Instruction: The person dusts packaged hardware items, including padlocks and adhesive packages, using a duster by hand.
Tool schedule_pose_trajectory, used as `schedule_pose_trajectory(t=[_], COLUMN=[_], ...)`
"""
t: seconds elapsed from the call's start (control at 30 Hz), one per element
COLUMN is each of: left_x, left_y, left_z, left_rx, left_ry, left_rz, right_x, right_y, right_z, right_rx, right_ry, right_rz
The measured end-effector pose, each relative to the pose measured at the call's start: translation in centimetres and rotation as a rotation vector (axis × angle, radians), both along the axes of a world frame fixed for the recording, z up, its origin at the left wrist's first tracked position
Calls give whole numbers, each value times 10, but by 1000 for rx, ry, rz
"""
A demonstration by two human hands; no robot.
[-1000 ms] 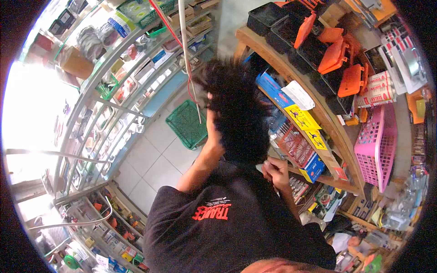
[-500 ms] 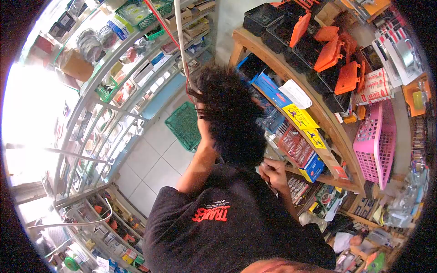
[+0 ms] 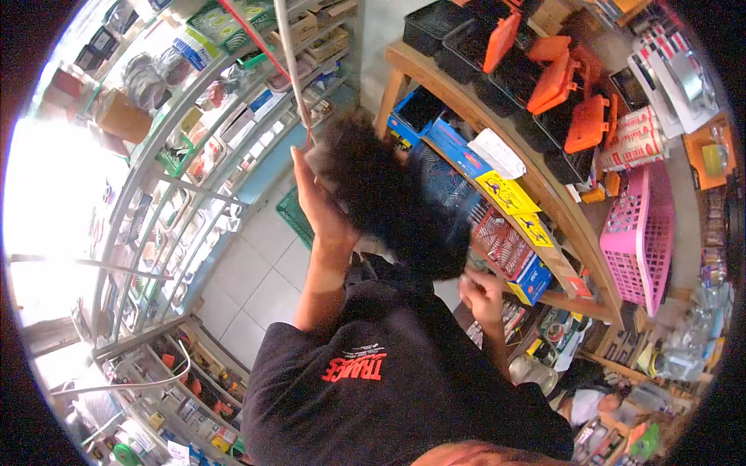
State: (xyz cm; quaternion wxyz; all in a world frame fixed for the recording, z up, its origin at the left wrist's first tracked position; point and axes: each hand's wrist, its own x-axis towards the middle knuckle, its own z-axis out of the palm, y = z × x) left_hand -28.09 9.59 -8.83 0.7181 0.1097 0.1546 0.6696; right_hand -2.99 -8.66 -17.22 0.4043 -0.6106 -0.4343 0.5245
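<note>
A fluffy black duster (image 3: 388, 194), partly smeared by motion, fills the middle of the head view. At its lower right end my right hand (image 3: 480, 297) is closed, apparently around its handle, which mostly does not show. My left hand (image 3: 320, 206) is raised along the duster's left side, palm towards it and touching or almost touching. One digit points up; the tufts hide some of the other fingers. Below lies the front of my black T-shirt (image 3: 435, 373) with red lettering.
Glass shelves (image 3: 179, 186) of small goods line the left. A green basket (image 3: 291, 217) lies on the tiled floor (image 3: 256, 279). At right stand a wooden rack (image 3: 400, 66), black cases with orange lids (image 3: 587, 124) and a pink basket (image 3: 643, 241). Another person (image 3: 587, 404) is at lower right.
My left hand has swung up and left, showing more of its palm. The duster has shifted slightly and blurred more. My right hand has moved slightly right.
</note>
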Motion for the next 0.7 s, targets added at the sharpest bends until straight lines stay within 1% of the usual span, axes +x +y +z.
schedule_pose_trajectory(t=[0.03, 0.07, 0.1, 0.13, 0.17, 0.2, 0.23, 0.27, 0.3, 0.33, 0.37, 0.4, 0.43, 0.47, 0.5, 0.53, 0.57, 0.63, 0.67, 0.7], left_x=[4, 3, -3, -4, -3, -1, 9, 22, 29, 6, 11, 15, 18, 24, 26, 28, 29, 32, 37, 42], left_y=[-3, -1, 7, 8, 7, 8, 5, -1, -5, 5, 10, 17, 21, 15, 13, 15, 19, 34, 36, 36], left_z=[8, 2, -39, -35, -29, -22, -12, 18, 34, -21, -35, -41, -44, -33, -14, -14, -15, -43, -37, -31], left_rx=[-190, -194, -19, 191, 400, 414, 190, -33, -252, -31, 102, 235, 370, 444, 162, 81, 2, 362, 413, 293], left_ry=[72, -51, 34, -41, -123, -170, -5, 167, 343, -414, -302, -190, -77, -50, -330, -370, -410, -118, -135, -6], left_rz=[124, 61, -4, -138, -273, -296, -150, 1, 160, -185, -236, -287, -333, -286, -304, -298, -288, -432, -442, -360], right_x=[0, 1, 2, -2, 0, 3, 5, 7, 7, 7, 6, 7, 6, 7, 7, 11, 16, 21, 18, 18], right_y=[1, 2, 1, -2, -3, -2, -2, -3, -3, -3, -3, -6, -6, -6, -6, -8, -10, -13, -13, -12], right_z=[4, 7, 9, 9, 10, 12, 13, 17, 25, 32, 36, 36, 34, 31, 28, 25, 27, 34, 37, 40], right_rx=[23, 50, 82, 141, 97, 53, 6, -49, -102, -152, -198, -159, -118, -77, -41, -43, -57, -79, -11, -10], right_ry=[-7, -14, -26, -22, -42, -60, -75, -4, 70, 146, 223, 118, 121, 121, 122, 57, 54, 47, 79, 123], right_rz=[94, 182, 267, 266, 196, 128, 62, 66, 75, 90, 107, 153, 78, 5, -67, -39, 31, 178, 91, 32])
